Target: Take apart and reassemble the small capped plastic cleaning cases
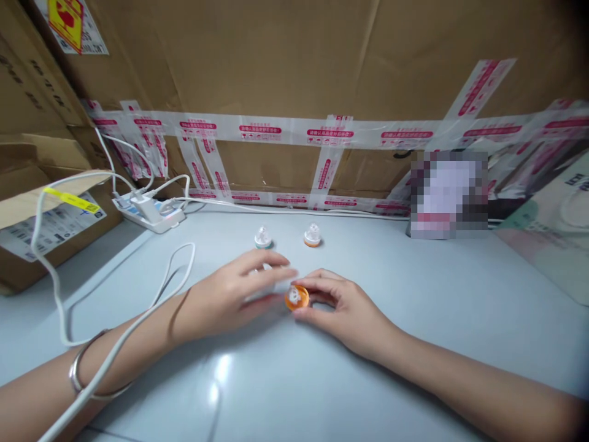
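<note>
In the head view, a taped cardboard box (285, 61) spans the upper frame behind a pale table (396, 270). At the centre, the right hand (343, 307) pinches a small round orange piece (302, 301) between thumb and fingers. Just left, the left hand (248, 287) curves loosely, fingertips blurred; I cannot tell whether it grips anything. Above stand a green-based dome (263, 237) and an orange-based dome (312, 235).
</note>
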`<state>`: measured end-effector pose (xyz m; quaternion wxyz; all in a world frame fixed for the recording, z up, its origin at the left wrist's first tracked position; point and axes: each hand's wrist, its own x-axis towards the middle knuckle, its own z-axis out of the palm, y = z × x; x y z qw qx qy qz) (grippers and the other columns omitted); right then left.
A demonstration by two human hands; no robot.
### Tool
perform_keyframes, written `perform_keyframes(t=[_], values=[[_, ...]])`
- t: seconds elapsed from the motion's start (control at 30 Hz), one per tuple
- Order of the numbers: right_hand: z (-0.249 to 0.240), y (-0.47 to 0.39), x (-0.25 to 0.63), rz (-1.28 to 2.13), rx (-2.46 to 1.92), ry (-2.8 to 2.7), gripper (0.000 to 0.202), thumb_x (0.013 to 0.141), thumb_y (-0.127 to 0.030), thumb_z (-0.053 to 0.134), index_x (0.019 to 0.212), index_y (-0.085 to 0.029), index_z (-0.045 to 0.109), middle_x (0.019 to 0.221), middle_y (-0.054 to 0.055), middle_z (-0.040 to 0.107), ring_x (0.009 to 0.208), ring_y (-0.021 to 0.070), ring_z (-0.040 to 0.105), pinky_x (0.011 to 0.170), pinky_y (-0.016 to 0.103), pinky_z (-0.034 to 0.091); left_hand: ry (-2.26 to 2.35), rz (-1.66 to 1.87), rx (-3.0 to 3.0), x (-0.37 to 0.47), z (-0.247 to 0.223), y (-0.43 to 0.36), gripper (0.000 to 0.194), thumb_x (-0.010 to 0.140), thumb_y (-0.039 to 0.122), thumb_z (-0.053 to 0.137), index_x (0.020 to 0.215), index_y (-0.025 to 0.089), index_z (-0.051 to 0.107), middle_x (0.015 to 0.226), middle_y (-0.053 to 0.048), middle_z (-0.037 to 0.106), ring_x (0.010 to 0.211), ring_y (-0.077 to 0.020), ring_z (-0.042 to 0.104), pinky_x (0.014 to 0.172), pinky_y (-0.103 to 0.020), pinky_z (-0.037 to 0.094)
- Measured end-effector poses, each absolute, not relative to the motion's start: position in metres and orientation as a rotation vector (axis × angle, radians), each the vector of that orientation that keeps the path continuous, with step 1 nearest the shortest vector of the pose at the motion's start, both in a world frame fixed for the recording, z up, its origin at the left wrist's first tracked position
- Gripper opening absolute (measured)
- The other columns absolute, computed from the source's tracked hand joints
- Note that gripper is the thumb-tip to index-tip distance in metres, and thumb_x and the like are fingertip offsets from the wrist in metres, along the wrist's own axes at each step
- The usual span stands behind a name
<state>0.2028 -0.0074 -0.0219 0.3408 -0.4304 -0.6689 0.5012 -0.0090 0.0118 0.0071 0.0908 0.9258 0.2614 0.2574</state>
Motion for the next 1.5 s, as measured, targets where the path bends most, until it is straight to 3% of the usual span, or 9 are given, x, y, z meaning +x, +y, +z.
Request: perform_keyframes(t=[0.13, 0.3, 0.57, 0.73, 0.97, 1.2, 1.27, 1.37, 1.5], values=[[-0.021, -0.007, 0.204, 1.18, -1.114, -1.897, 0.022, 0.075, -0.026, 0.067, 0.097, -0.027, 0.07, 0.094, 0.002, 0.06, 0.085, 0.0172, 0.059, 0.079, 0.03, 0.048, 0.62, 0.589, 2.795, 0.002, 0.004, 0.005, 0.028, 0.091, 0.01, 0.04, 0.11, 0.017, 0.059, 0.107, -0.011, 0.061, 0.095, -0.0171, 0.058, 0.081, -0.027, 0.048], [-0.021, -0.008, 0.203, 1.115, -1.105, -1.954, 0.023, 0.075, -0.027, 0.068, 0.097, -0.026, 0.07, 0.093, 0.003, 0.06, 0.082, 0.0175, 0.059, 0.077, 0.03, 0.047, 0.753, 0.766, 2.624, 0.0, 0.01, 0.008, 0.016, 0.09, 0.014, 0.047, 0.1, 0.015, 0.06, 0.085, -0.006, 0.064, 0.077, -0.0139, 0.06, 0.071, -0.023, 0.047], [-0.024, -0.005, 0.206, 1.053, -1.225, -1.865, 0.03, 0.072, -0.026, 0.068, 0.103, -0.024, 0.068, 0.101, 0.004, 0.063, 0.093, 0.0204, 0.06, 0.087, 0.035, 0.046, 0.952, 0.528, 2.541, -0.016, 0.019, 0.005, 0.016, 0.087, 0.021, 0.053, 0.102, 0.018, 0.05, 0.087, -0.001, 0.062, 0.072, -0.0109, 0.058, 0.067, -0.02, 0.045], [-0.025, 0.005, 0.212, 0.883, -1.303, -1.909, 0.038, 0.074, -0.031, 0.068, 0.112, -0.026, 0.064, 0.105, 0.005, 0.067, 0.103, 0.024, 0.057, 0.092, 0.04, 0.042, 0.919, 0.479, 2.545, -0.016, 0.014, 0.004, 0.01, 0.088, 0.02, 0.05, 0.097, 0.019, 0.052, 0.086, 0.0, 0.06, 0.075, -0.0118, 0.056, 0.07, -0.022, 0.044], [-0.027, 0.007, 0.211, 0.747, -1.258, -1.972, 0.033, 0.078, -0.03, 0.062, 0.111, -0.026, 0.064, 0.111, 0.005, 0.065, 0.109, 0.0246, 0.054, 0.096, 0.043, 0.039, 0.889, 0.488, 2.504, -0.013, 0.012, 0.004, 0.014, 0.088, 0.016, 0.047, 0.1, 0.018, 0.054, 0.092, -0.003, 0.059, 0.079, -0.0127, 0.056, 0.074, -0.023, 0.044], [-0.024, 0.009, 0.214, 0.883, -1.245, -1.679, 0.034, 0.082, -0.033, 0.055, 0.115, -0.024, 0.059, 0.121, 0.007, 0.058, 0.105, 0.0212, 0.056, 0.092, 0.039, 0.044, 0.853, 0.63, 2.413, -0.012, 0.009, 0.004, 0.02, 0.089, 0.013, 0.047, 0.103, 0.017, 0.06, 0.095, -0.005, 0.059, 0.084, -0.0137, 0.057, 0.076, -0.024, 0.044], [-0.018, 0.006, 0.215, 0.798, -1.165, -1.558, 0.025, 0.085, -0.03, 0.051, 0.107, -0.024, 0.061, 0.114, 0.005, 0.061, 0.104, 0.0185, 0.055, 0.09, 0.034, 0.044, 0.837, 0.708, 2.355, -0.011, 0.007, 0.003, 0.023, 0.089, 0.013, 0.047, 0.106, 0.019, 0.062, 0.097, -0.005, 0.059, 0.086, -0.0133, 0.057, 0.078, -0.024, 0.045], [-0.011, -0.007, 0.212, 0.661, -0.993, -1.517, 0.011, 0.086, -0.024, 0.051, 0.091, -0.025, 0.061, 0.088, 0.0, 0.061, 0.083, 0.0121, 0.057, 0.078, 0.025, 0.046, 0.849, 0.84, 2.182, -0.007, 0.003, 0.001, 0.026, 0.087, 0.014, 0.053, 0.112, 0.02, 0.059, 0.097, -0.004, 0.062, 0.087, -0.0126, 0.059, 0.078, -0.023, 0.046], [-0.01, -0.028, 0.202, 0.975, -0.968, -1.658, 0.007, 0.082, -0.021, 0.059, 0.087, -0.024, 0.058, 0.083, -0.002, 0.06, 0.079, 0.0105, 0.057, 0.072, 0.021, 0.047, 0.761, 0.931, 1.916, -0.001, -0.002, -0.006, 0.019, 0.082, 0.013, 0.061, 0.101, 0.018, 0.06, 0.09, -0.001, 0.064, 0.082, -0.0096, 0.061, 0.077, -0.019, 0.05]])
